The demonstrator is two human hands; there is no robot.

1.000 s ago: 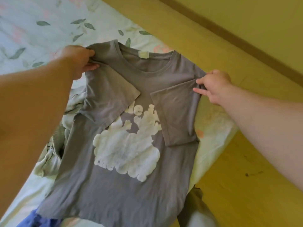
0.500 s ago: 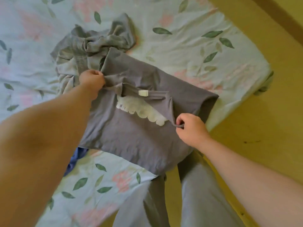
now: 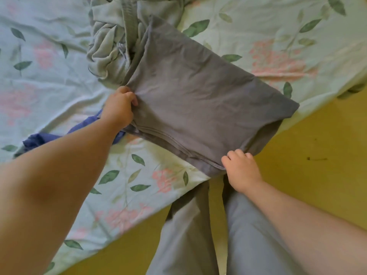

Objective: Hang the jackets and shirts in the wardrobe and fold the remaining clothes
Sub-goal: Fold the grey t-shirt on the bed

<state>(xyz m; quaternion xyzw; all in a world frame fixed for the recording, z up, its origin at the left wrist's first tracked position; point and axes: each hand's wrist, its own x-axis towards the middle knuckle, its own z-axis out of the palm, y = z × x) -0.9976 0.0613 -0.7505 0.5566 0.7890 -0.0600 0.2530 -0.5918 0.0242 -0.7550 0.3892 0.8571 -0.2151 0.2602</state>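
Observation:
A grey T-shirt (image 3: 198, 96) lies folded in half on the bed, its plain back up and its print hidden. My left hand (image 3: 119, 108) grips the shirt's left edge with curled fingers. My right hand (image 3: 241, 169) grips the near right corner at the bed's edge. Just beyond the shirt sits a crumpled pale grey-green garment (image 3: 113, 46), touching its far left side. Under my left wrist a blue garment (image 3: 39, 138) lies crumpled on the sheet.
The bed has a pale floral sheet (image 3: 268, 36) with green leaves and pink flowers. Its corner (image 3: 349, 90) ends at the right over a yellow floor (image 3: 317, 175). My legs in grey trousers (image 3: 218, 235) stand against the bed's near edge.
The shirt's top half has come down over its lower half, hiding the collar, label and white print. Both hands moved toward me along the shirt's side edges.

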